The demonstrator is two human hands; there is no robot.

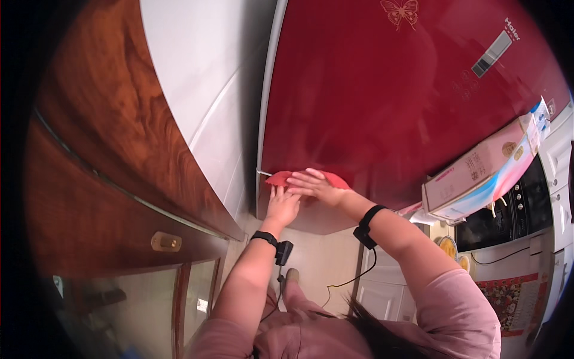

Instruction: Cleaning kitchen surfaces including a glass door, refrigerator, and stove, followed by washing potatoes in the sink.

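Note:
A red cloth (337, 180) with a scalloped edge lies against the lower part of the glossy red refrigerator door (350, 98). My right hand (319, 187) is laid flat over the cloth and holds it to the door. Just below and to the left, my left hand (283, 210) rests with its fingers apart, the fingertips at the cloth's lower edge. The tips of my right fingers come close to the left hand's knuckles. Both wrists wear black straps with small black devices and cables.
Left of the refrigerator stands a white wall panel (202, 89), then a brown wooden door (121, 157) with a brass latch (166, 242). At right are a long printed carton (480, 168), a black oven (489, 229) and white cabinets (381, 296). A cable (354, 282) hangs by my right arm.

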